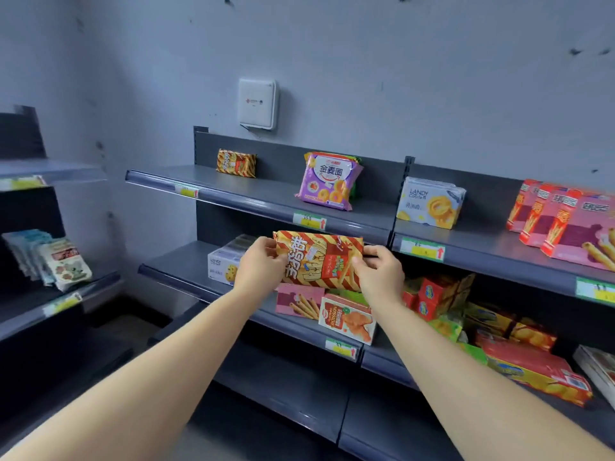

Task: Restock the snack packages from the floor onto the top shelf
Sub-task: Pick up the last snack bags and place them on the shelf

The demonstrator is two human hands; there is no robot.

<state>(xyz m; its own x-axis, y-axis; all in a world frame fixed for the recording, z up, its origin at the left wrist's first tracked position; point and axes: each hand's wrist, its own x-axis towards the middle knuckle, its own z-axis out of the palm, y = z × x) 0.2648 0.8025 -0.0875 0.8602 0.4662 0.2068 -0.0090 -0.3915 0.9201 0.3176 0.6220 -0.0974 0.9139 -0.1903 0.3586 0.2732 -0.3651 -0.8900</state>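
The striped snack package [319, 259] is held up in front of the shelving, just below the front lip of the top shelf [266, 191] and above the middle shelf's goods, the left hand [263, 264] pinching its left end and the right hand [379, 271] pinching its right end. The likeliest slip, I judge, is catching the package on that lip or its price tag [309, 221] while lifting — a pinch at the two ends gives little control if the bag snags or sags. Set down too near the edge, it could slide off; pushed in carelessly, it might knock the purple snack bag [329, 181] standing just to the right. The package itself is a soft, glossy pillow bag in red and yellow diagonal stripes with large characters and a picture of stick biscuits — it matches the lone package [236, 163] at the far left of the top shelf, against the back panel.
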